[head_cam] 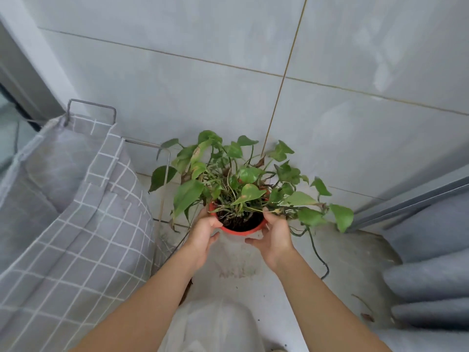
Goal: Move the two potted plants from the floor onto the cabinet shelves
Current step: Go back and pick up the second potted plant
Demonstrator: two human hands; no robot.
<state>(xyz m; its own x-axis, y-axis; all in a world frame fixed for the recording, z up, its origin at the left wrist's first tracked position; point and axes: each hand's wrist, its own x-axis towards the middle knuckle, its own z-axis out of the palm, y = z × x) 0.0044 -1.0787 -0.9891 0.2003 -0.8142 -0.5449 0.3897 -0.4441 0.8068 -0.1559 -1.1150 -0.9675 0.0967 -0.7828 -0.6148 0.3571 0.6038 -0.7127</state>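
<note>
A leafy green plant in a small red pot (237,231) is in the middle of the head view, over the pale floor near the tiled wall. My left hand (203,233) grips the pot's left side and my right hand (275,235) grips its right side. Dark soil shows inside the rim. One long vine (317,252) trails down to the right toward the floor. I see only this one potted plant. No cabinet shelf is visible.
A grey fabric bag with a white grid pattern (76,224) on a metal wire frame (101,107) stands at the left. Grey curtain folds (431,275) hang at the right. A grey tiled wall (228,72) is straight ahead. The stained floor (241,270) lies below the pot.
</note>
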